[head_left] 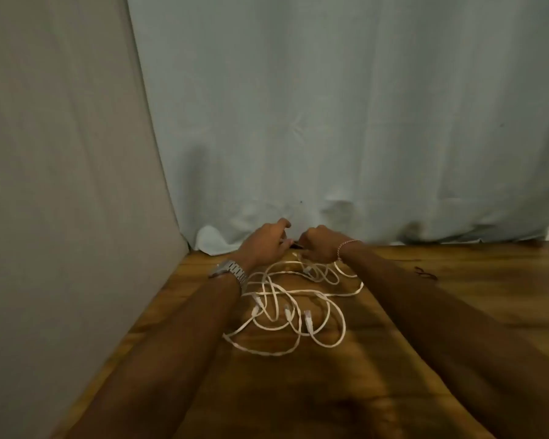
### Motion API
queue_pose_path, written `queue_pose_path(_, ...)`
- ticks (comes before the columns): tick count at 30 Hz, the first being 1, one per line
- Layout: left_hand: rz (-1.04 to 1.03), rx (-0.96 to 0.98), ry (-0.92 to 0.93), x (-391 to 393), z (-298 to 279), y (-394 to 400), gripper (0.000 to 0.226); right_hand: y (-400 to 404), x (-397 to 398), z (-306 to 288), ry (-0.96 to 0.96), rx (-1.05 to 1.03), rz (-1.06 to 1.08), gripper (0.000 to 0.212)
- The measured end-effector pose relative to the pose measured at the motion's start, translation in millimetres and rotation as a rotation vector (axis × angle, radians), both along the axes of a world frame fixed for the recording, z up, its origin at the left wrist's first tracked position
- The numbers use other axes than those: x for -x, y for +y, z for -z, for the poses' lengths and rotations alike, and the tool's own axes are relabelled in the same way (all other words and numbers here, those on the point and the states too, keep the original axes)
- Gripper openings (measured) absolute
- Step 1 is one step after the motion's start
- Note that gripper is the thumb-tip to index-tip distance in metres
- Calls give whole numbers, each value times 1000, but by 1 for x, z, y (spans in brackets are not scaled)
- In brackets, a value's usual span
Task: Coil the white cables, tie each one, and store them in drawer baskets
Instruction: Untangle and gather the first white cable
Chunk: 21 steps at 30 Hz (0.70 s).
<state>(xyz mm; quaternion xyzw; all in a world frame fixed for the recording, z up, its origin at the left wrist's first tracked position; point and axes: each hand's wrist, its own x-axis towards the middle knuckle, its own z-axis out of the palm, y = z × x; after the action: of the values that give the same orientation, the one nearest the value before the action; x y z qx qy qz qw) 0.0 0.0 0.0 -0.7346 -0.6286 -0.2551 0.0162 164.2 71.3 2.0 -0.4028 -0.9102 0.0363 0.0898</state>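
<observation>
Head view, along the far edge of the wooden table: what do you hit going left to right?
Grey panel → bunched curtain hem → left hand → right hand → small dark tie lying alone on the wooden table. The white cables lie nearer, between the forearms, so they are left out.

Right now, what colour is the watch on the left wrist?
Silver: the metal-link watch shows best in the head view, the only view given.
</observation>
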Motion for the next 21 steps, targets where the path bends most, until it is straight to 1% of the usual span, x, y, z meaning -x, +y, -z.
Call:
queue_pose_path(1,4,13,-5,1,3,3,42,2,3,5,-32,23,29,43)
queue_pose_path(3,18,42,2,2,9,9,42,3,3,13,-25,61,71,45)
queue_pose_path(4,10,63,2,0,12,10,42,1,3,15,-18,78,82,42)
queue_pose_path(5,19,81,-13,2,18,16,41,6,4,17,8,85,70,34)
queue_pose_path(6,25,101,-36,3,21,19,40,8,3,16,57,107,67,25)
queue_pose_path(7,43,104,-64,5,23,23,37,11,1,13,132,135,44,21)
queue_pose_path(9,67,83,-149,9,26,34,27,15,-5,4,291,213,17,21)
queue_pose_path(11,68,47,-298,11,24,44,22,18,-11,-8,457,315,-16,20)
queue_pose_path(14,79,-12,-502,10,9,55,24,21,-16,-22,736,509,-36,24)
queue_pose_path(15,107,-33,-556,10,3,59,25,21,-16,-27,799,511,-45,26)
queue_pose_path(18,160,-43,-708,5,-17,62,30,24,-16,-38,872,430,-87,27)
queue_pose_path(21,173,-26,-846,5,-31,60,40,23,-17,-52,1027,439,-103,28)
